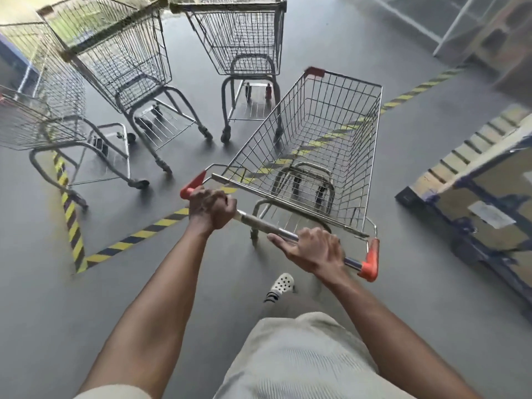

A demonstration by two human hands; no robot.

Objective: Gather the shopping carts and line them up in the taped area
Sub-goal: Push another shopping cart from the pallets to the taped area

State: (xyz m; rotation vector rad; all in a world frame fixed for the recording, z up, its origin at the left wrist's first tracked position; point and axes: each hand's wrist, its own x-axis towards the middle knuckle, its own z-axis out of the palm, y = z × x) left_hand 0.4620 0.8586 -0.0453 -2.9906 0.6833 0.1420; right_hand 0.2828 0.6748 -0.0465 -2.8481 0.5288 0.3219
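Two grips on one cart [331, 131] here. My left grip [211, 208] is wrapped tight round the handle bar [259, 223] by its orange end cap, and my right grip [313, 250] curls over the bar near the other cap, thumb lying along it. The cart sits across the yellow-black tape [144, 234] on the grey floor [43, 298] — basket over the stripe, handle end on my side. Three more stand beyond the tape: left cart [37, 122], middle cart [121, 59] and far cart [244, 38] — that one's just beside my basket. Big crate [475, 191] to my right.
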